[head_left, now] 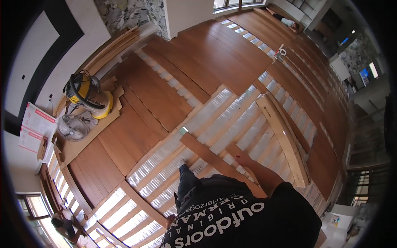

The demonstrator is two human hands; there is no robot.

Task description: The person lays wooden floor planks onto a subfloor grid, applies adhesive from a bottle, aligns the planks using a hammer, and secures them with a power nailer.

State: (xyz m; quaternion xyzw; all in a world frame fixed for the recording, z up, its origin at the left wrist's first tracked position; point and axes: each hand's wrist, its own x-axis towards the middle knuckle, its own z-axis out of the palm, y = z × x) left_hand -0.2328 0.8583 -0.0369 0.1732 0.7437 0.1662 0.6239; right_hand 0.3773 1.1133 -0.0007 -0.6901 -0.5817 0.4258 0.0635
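Note:
My right forearm reaches out from a black T-shirt sleeve, and my right hand (pixel 241 159) looks closed at the edge of a narrow brown floorboard (pixel 232 149), partly hidden under the arm. Only a small part of my left hand (pixel 170 219) shows beside my shirt, by the end of another brown board (pixel 142 201); its fingers are hidden. Ahead of me a longer loose floorboard (pixel 213 157) lies slantwise across the wooden battens (pixel 165 182) and silvery sheeting. One foot (pixel 181 163) is planted on the battens.
A long cardboard box (pixel 283 138) lies to the right. Yellow-and-black vacuum cleaner (pixel 87 93) and fan (pixel 73 126) stand on cardboard at left. Laid flooring (pixel 215 53) stretches ahead. One person (pixel 66 229) is at lower left, another (pixel 286 21) far off on the floor.

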